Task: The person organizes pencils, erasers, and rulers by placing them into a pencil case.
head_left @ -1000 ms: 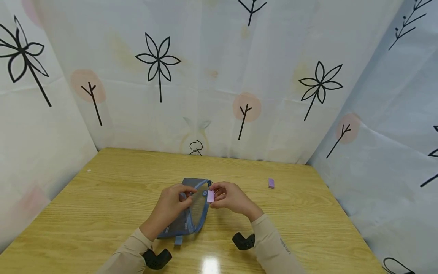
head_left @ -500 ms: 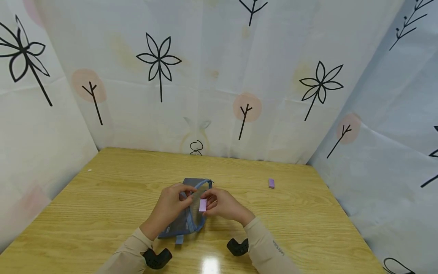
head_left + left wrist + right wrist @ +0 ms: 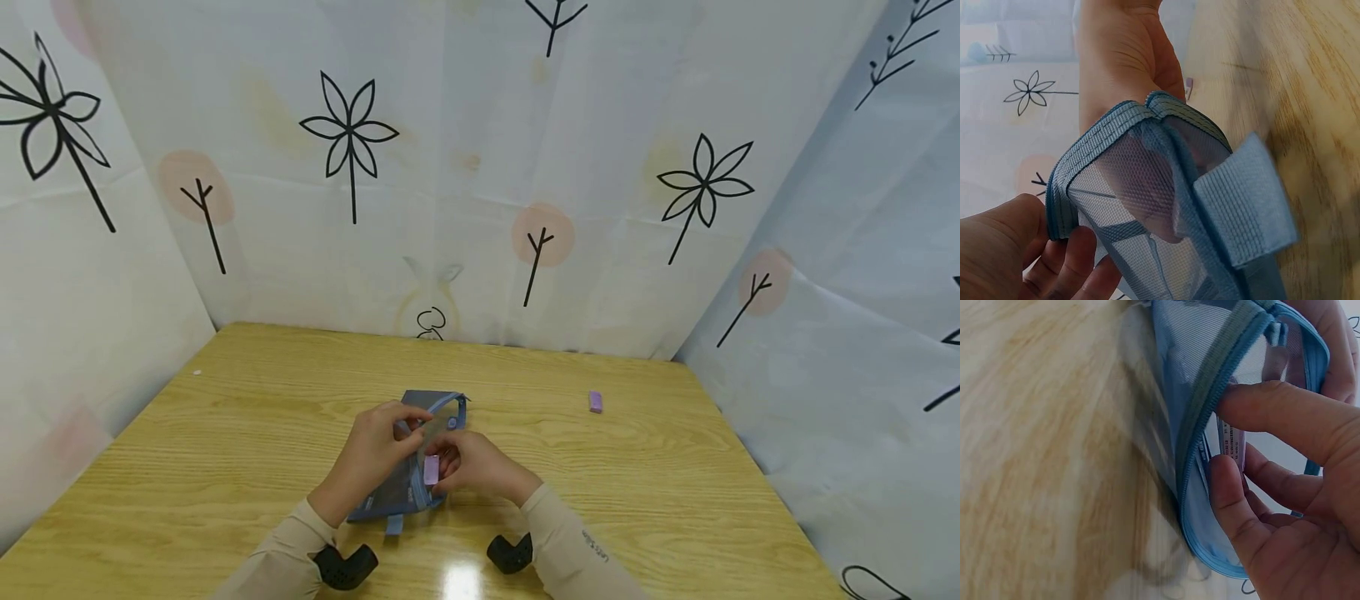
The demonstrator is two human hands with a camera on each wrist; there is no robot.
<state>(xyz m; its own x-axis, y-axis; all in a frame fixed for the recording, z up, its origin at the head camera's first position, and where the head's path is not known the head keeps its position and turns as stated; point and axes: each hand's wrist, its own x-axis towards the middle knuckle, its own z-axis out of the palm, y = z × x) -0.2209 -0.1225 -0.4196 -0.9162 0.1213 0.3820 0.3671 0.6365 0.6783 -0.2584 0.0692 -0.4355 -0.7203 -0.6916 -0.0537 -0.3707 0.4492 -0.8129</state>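
A blue mesh zip pouch (image 3: 390, 493) lies on the table with its mouth spread toward the right. My left hand (image 3: 377, 442) pinches the zipped rim, its thumb and fingers around the edge in the left wrist view. Between thumb and fingertips, my right hand (image 3: 483, 471) holds a small purple eraser (image 3: 431, 470). The right fingers reach inside the mouth; through the mesh (image 3: 1141, 181) they show in the left wrist view. In the right wrist view, printed text faces out on the eraser (image 3: 1233, 442), partly hidden by the thumb.
A second purple eraser (image 3: 595, 402) lies on the wooden table (image 3: 675, 483), back right. A white speck (image 3: 197, 372) is at the far left. Black wrist devices (image 3: 345, 567) sit under both forearms. Patterned cloth walls (image 3: 450, 167) enclose the table's back and sides.
My right hand has moved left and nearer, carrying the eraser from the pouch's far rim into its mouth. The left hand has stayed at the rim.
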